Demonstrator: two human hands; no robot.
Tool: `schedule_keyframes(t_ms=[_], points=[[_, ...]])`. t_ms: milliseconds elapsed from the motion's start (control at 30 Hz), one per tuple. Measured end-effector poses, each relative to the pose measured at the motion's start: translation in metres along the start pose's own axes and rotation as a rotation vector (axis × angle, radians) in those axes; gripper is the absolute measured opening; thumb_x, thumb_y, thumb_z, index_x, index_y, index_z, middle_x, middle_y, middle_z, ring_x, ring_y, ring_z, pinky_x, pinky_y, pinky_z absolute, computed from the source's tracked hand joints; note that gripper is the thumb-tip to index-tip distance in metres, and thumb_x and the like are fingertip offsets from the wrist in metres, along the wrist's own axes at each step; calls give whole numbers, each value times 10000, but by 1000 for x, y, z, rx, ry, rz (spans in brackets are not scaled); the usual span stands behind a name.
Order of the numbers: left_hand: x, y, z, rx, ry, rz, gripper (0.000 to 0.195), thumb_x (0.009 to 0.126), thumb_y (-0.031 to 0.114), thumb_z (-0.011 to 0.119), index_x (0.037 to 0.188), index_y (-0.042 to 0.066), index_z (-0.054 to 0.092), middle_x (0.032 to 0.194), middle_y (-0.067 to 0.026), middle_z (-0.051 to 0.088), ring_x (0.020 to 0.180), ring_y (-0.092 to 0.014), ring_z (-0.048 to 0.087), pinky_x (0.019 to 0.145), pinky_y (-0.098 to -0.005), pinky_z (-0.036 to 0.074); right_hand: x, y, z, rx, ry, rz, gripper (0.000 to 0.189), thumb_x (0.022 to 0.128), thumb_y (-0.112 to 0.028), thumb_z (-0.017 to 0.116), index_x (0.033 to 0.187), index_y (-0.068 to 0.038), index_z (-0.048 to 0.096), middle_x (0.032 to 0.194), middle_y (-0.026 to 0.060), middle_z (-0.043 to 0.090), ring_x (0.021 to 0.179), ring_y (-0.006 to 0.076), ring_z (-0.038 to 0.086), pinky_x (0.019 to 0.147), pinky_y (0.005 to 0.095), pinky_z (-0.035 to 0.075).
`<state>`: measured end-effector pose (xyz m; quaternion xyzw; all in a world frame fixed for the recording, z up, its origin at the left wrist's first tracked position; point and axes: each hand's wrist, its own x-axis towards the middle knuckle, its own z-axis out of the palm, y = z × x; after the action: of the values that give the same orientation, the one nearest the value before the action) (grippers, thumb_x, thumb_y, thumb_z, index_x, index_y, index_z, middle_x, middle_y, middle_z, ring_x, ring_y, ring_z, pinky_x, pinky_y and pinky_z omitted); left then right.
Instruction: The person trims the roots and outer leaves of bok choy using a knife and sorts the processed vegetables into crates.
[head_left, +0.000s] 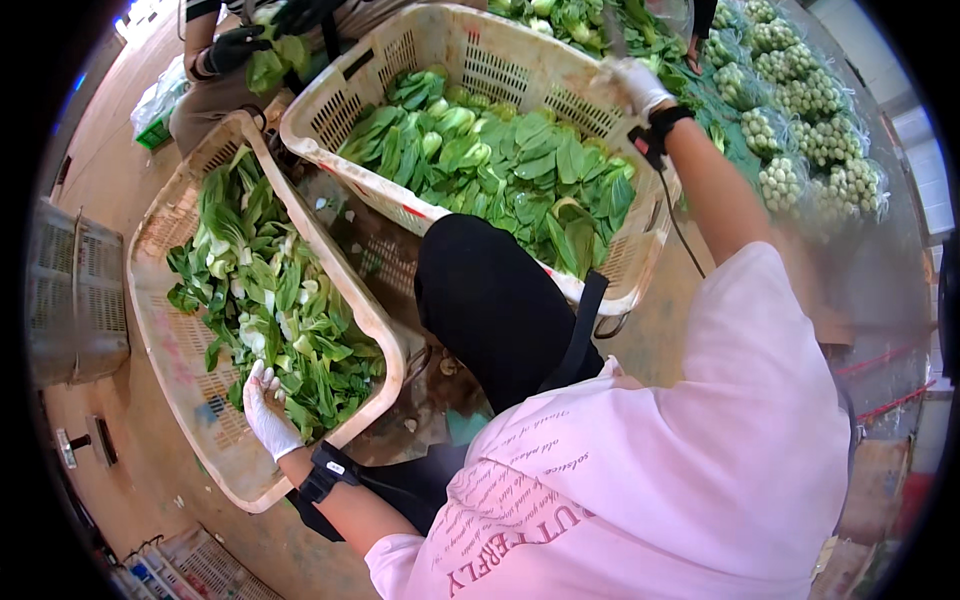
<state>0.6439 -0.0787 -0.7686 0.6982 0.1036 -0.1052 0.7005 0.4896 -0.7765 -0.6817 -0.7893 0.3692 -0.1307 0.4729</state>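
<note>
My left hand (270, 411), in a white glove, is over the near part of the left plastic crate (390, 360). Its fingers are loosely curled, and I see nothing held in them. Beneath and beyond it lie loose bok choy leaves and trimmings (277, 277). My right hand (636, 84), also gloved and blurred by motion, is at the far right rim of the other plastic crate (435, 34). A grey knife-like blade (613, 31) sticks out from its grip, away from me. Trimmed bok choy (480, 157) is spread inside that crate.
Untrimmed bok choy (570, 22) lies on a green sheet beyond the right crate. Bagged bunches of pale green vegetables (817, 105) line the far right floor. Across from me, a person's dark-gloved hand (236, 51) holds bok choy. Stacked crates (79, 292) stand at left.
</note>
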Motion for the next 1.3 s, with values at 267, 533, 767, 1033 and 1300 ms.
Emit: schedule_keyframes(t_ms=[267,533,767,1033,1300], points=[[6,-11,24,17,-73,-40,434,893,386,563,1210,90,572,1050,-19,624,864,-93,534,753,-255,368,-62,136,104,-1085,-645,225,636,619,-537,745,895,31,673,795,152,671,699,258,654,623,366,510],[5,-8,18,34,-65,-32,403,896,375,563,1186,95,587,1033,-11,627,840,-79,534,749,-244,362,-85,117,141,-1363,-696,220,408,651,-333,757,930,-42,696,900,135,683,827,288,667,708,370,518],[-5,4,21,100,-17,37,376,900,372,562,1158,102,609,1014,-9,633,820,-62,544,709,-214,371,-108,98,148,-1053,-505,345,717,618,-551,750,1087,-21,632,999,160,659,899,290,642,763,379,502],[-5,6,21,92,-27,46,348,902,365,563,1138,116,622,1009,0,638,813,-50,543,708,-207,380,-91,148,141,-1209,-596,446,335,636,-182,730,954,-81,696,960,167,668,879,311,652,739,372,522],[-14,16,27,121,-48,74,327,907,360,559,1131,131,625,999,18,641,815,-33,542,717,-196,379,-106,48,100,-768,-138,74,396,681,-224,701,988,2,589,903,203,646,849,352,626,753,391,496]])
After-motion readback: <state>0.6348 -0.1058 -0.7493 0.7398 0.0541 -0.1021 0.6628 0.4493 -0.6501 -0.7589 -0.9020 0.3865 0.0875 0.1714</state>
